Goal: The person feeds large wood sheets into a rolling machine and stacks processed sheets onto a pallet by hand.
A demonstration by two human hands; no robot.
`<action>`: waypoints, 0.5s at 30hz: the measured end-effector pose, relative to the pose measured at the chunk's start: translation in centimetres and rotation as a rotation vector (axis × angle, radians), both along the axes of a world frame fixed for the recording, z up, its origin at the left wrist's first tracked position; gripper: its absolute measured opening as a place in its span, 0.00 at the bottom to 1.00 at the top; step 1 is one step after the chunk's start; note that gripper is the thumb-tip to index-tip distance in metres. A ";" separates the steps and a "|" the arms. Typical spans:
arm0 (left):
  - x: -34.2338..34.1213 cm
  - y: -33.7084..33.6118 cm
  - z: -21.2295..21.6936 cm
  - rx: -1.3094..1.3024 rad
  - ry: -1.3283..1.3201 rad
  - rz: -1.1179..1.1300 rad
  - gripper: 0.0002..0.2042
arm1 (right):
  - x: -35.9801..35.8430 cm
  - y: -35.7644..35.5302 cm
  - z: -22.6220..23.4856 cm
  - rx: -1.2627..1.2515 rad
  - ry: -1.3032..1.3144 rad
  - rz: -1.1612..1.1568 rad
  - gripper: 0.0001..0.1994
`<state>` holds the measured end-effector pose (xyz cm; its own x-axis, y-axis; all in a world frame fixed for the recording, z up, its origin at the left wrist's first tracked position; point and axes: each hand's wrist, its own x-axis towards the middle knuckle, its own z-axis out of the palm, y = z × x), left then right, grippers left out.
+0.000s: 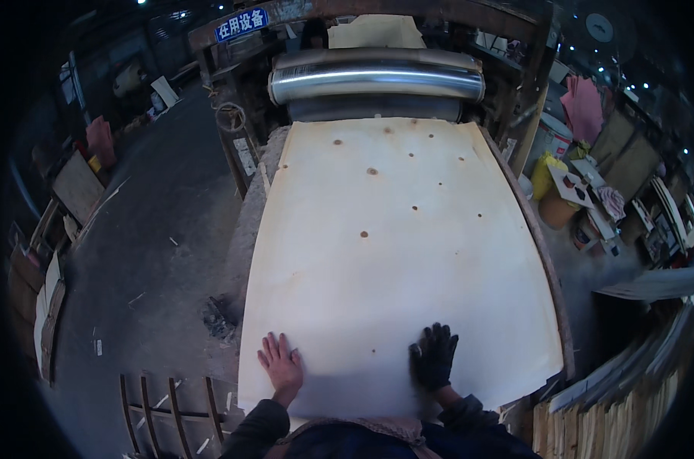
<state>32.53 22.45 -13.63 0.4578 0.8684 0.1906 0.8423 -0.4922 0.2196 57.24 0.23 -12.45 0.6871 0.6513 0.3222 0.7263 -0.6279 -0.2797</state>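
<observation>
On my feed I see a broad, pale cream wood sheet (pixel 400 283) lying flat and face up, long side running away from me. Brown knots dot it, most of them in the far half, with one tiny speck near the close edge. Its right near corner looks ragged. The far end sits just before a shiny metal roller (pixel 377 80); I cannot tell whether more sheets lie beneath.

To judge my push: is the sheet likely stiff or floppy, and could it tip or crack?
The sheet looks broad and thin, so it probably bends when lifted. Lying flat, it seems unlikely to tip. Its brown spots may be where it cracks.
</observation>
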 end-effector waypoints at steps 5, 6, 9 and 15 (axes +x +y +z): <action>0.4 0.2 0.1 -0.015 0.003 0.003 0.25 | 0.4 0.1 0.1 0.018 -0.030 0.025 0.24; 0.5 0.2 0.0 -0.019 -0.001 0.003 0.26 | 0.5 0.1 0.2 0.010 -0.019 0.025 0.24; 0.4 0.1 0.2 0.000 -0.007 0.014 0.25 | 0.5 0.1 0.3 0.001 0.023 0.036 0.24; 0.0 -0.2 0.2 0.045 -0.063 0.002 0.24 | 0.1 -0.5 0.0 0.016 0.048 0.054 0.25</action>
<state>32.58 22.26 -13.39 0.4423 0.8589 0.2582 0.8282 -0.5016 0.2499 57.31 -0.26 -12.40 0.6662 0.6826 0.3003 0.7443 -0.5837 -0.3246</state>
